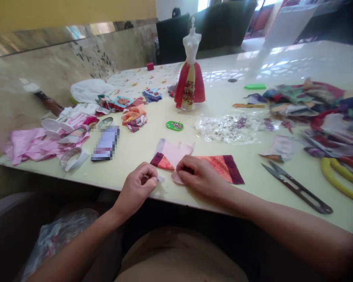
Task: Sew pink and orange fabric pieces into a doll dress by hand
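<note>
My left hand (139,181) is closed in a pinch near the table's front edge. A small pale scrap (161,179) sticks out from its fingertips; whether it is paper, tape or cloth I cannot tell. Just to its right, my right hand (198,174) pinches the front edge of an orange and dark purple fabric piece (220,164). The fabric's pale pink side (176,150) is turned up at the left, with an orange and purple corner folded over it. Part of the cloth is hidden beneath my right hand and wrist.
Thread snips (297,188) and yellow-handled scissors (341,178) lie at right, before piled fabric scraps (308,98). Behind stand a small dress form (191,66) in a red skirt, a green dish (174,125) and a clear plastic bag (228,127). Left are a phone (106,143) and tape roll (70,156).
</note>
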Demonstrator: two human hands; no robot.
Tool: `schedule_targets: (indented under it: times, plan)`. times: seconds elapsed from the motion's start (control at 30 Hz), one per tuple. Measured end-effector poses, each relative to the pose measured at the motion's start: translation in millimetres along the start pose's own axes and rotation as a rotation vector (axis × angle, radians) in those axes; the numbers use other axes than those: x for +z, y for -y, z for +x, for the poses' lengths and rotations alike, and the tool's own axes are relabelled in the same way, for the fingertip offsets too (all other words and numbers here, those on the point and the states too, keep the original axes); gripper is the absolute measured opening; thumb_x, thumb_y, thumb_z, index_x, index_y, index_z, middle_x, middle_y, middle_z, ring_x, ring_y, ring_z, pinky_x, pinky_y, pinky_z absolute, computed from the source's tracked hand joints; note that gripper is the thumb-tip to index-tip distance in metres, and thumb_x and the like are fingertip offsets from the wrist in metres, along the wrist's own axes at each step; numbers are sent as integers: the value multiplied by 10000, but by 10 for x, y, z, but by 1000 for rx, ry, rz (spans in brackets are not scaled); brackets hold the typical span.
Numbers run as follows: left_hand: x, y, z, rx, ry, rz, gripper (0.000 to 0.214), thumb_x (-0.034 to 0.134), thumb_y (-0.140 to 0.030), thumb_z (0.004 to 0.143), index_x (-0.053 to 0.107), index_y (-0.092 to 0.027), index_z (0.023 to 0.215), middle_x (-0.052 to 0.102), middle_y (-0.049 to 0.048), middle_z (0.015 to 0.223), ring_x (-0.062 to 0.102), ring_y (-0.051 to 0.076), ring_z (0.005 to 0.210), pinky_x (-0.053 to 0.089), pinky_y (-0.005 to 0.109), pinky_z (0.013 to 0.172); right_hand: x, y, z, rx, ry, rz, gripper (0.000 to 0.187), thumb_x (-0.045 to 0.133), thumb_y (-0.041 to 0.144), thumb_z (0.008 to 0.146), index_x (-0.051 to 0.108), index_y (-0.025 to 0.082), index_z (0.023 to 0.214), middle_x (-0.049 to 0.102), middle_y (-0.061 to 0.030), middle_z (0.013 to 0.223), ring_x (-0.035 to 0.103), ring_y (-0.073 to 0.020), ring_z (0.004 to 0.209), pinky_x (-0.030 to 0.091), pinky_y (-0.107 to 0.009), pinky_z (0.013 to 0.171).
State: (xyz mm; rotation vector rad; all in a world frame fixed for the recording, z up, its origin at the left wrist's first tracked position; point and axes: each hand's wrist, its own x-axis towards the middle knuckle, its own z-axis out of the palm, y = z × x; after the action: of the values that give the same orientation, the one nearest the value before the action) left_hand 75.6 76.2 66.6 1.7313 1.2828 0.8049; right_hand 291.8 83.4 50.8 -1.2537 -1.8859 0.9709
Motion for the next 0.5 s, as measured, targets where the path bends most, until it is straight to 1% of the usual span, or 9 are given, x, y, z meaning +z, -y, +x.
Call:
schedule_targets:
  times: [0.07,0.1,0.13,0.17,0.2,0.27,0.37,0.43,0.5]
  plan:
    - [33,-11,-7,71,64,65,85,535,-178,808,556,-182,726,639,48,1015,593,181,958,456,301,833,3,-11,3,-17,0,-18,166,531,44,811,618,180,771,655,-22,818,593,-152,786,426,-262,707]
    - [57,-16,-9,109,91,93,82,535,-157,799,570,-183,730,650,60,1100,589,204,1060,443,335,922,6,-18,4,-22,0,-24,174,521,39,815,618,181,781,655,-21,812,592,-150,781,425,-261,706]
    - [82,-22,-11,142,116,117,81,537,-139,790,579,-186,739,656,63,1153,577,220,1126,420,364,985,9,-26,4,-25,1,-29,177,514,40,822,617,182,795,657,-19,808,591,-149,775,424,-260,703]
    - [104,-29,-13,169,137,135,85,540,-127,785,584,-190,749,665,61,1160,575,225,1144,406,382,1012,11,-34,2,-27,-1,-33,176,509,45,832,616,183,815,659,-17,809,591,-148,771,425,-260,702]
    - [122,-37,-18,187,158,149,89,542,-121,783,585,-195,758,681,55,1125,587,221,1118,408,388,1009,11,-41,-1,-29,-6,-39,170,508,53,843,615,184,836,661,-17,814,592,-148,769,427,-261,702]
    - [138,-57,-35,193,189,170,99,537,-121,788,591,-201,773,699,40,991,615,205,1000,433,381,958,4,-51,-10,-51,-18,-59,155,509,72,865,615,185,868,663,-22,840,595,-149,782,434,-264,713]
    - [118,-80,-75,155,213,212,114,525,-142,805,619,-203,787,678,28,854,615,194,875,451,376,899,-34,-47,-33,-124,-39,-122,157,496,97,898,630,178,900,647,-48,920,597,-153,821,446,-273,743]
    - [82,-82,-87,142,210,217,110,518,-163,821,615,-203,787,673,30,845,615,193,858,459,376,886,-78,-31,-58,-175,-42,-180,176,481,112,920,645,177,926,634,-65,960,598,-161,845,453,-286,762]
    - [33,-73,-70,180,164,216,94,517,-168,831,589,-205,782,683,42,913,622,200,912,462,382,909,-127,-15,-96,-220,-48,-240,194,472,123,936,657,176,959,639,-79,975,601,-175,871,455,-303,777]
